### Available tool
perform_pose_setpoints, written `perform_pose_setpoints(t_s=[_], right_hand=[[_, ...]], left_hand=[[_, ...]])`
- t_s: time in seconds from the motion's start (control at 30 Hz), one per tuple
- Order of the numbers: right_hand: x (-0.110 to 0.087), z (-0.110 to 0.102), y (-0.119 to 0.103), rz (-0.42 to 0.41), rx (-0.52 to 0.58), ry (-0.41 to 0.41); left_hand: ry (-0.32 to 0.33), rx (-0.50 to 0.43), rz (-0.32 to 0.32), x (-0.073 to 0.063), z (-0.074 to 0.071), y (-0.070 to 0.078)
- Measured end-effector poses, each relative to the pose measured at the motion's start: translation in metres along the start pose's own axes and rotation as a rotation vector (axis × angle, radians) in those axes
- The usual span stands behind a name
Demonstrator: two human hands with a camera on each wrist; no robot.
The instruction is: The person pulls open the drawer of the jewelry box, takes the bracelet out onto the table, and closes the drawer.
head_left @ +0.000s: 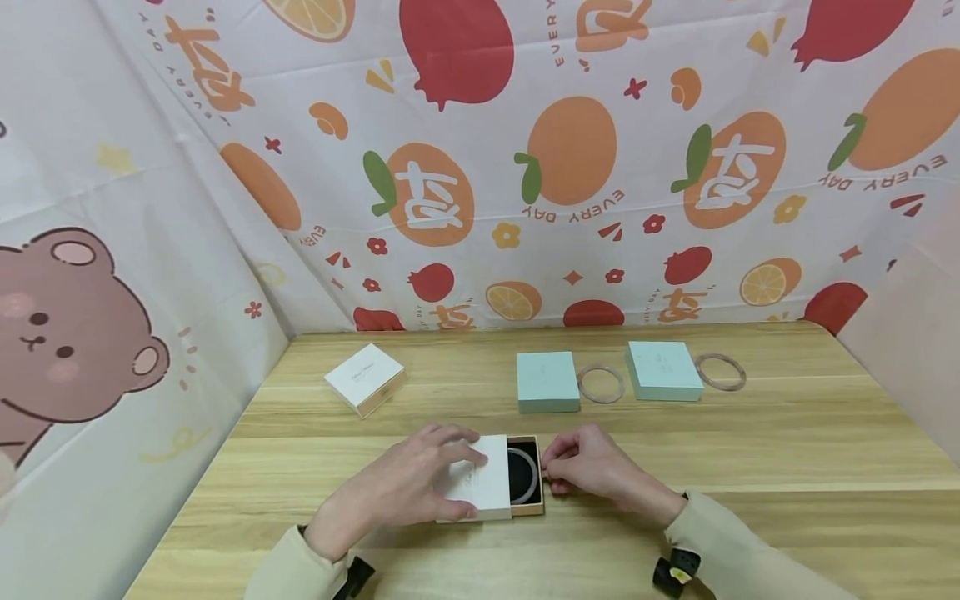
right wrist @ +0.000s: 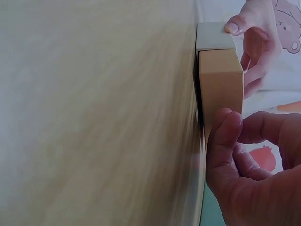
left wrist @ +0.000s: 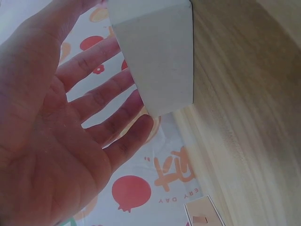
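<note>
A white slide-out gift box (head_left: 491, 475) lies on the table, its tan-edged inner drawer (head_left: 534, 510) partly out to the right. On the drawer's black lining sits a pale, translucent bangle (head_left: 534, 477), partly covered by the sleeve. My left hand (head_left: 408, 475) holds the sleeve, fingers across the top and thumb at the near side; the left wrist view shows the sleeve's plain white side (left wrist: 162, 61) beyond the palm. At the drawer's tan end face (right wrist: 221, 87), my right hand (head_left: 596, 462) pinches with thumb and fingertips; a pull tab there would be hidden by them.
Behind stand a second white box (head_left: 366, 377) at left and two mint-green boxes, one central (head_left: 547, 379) and one farther right (head_left: 663, 368). Beside them lie two bangles, one between the boxes (head_left: 602, 400) and one at right (head_left: 722, 387). A printed curtain (head_left: 480, 275) borders the table's back edge.
</note>
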State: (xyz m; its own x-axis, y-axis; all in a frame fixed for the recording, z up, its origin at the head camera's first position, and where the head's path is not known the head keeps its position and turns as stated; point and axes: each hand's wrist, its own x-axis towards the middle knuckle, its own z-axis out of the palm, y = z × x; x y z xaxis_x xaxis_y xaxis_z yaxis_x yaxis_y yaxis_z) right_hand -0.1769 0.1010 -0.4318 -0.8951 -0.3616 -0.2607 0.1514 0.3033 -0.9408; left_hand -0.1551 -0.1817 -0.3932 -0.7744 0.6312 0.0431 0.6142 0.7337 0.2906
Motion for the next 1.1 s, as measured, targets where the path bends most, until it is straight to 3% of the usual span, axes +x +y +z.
perform_pose_setpoints(t_s=[1.1], right_hand=[[-0.005, -0.013, 0.008, -0.02, -0.001, -0.025]], left_hand=[[-0.011, -0.008, 0.002, 0.0, 0.001, 0.0]])
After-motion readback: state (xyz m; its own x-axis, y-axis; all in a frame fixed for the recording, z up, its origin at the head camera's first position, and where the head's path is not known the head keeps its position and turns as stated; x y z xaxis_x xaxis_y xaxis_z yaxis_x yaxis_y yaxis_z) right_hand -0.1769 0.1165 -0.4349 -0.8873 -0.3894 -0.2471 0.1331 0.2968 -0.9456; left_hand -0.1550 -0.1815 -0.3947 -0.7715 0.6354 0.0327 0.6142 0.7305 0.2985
